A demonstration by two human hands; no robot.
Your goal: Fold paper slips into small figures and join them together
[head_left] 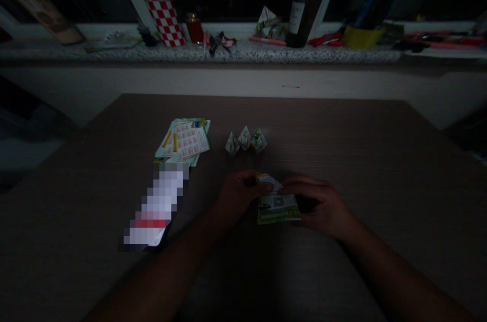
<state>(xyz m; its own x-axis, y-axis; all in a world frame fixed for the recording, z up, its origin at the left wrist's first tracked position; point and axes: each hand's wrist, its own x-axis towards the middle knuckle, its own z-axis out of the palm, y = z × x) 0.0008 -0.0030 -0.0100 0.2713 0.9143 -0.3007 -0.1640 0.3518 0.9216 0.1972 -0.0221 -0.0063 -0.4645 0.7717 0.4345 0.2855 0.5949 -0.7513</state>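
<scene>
Between my two hands is a printed paper ticket (278, 209), green at its lower edge with a small square code, its upper right corner slanting as if folded. My left hand (240, 191) pinches its upper left side, thumb on top. My right hand (323, 204) grips the right side, fingers over the upper edge and thumb partly hidden. Beyond my hands stand three small folded paper pieces (245, 139) in a row, pointed at the top. A loose stack of similar printed tickets (185, 140) lies to the left.
A lit phone (155, 205), its screen blurred out, lies left of my left forearm on the wooden table (342, 129). Along the granite windowsill (236, 53) stand a red-and-white checkered bottle (163, 15), a dark bottle (300, 18), a red jar (194, 28) and small clutter.
</scene>
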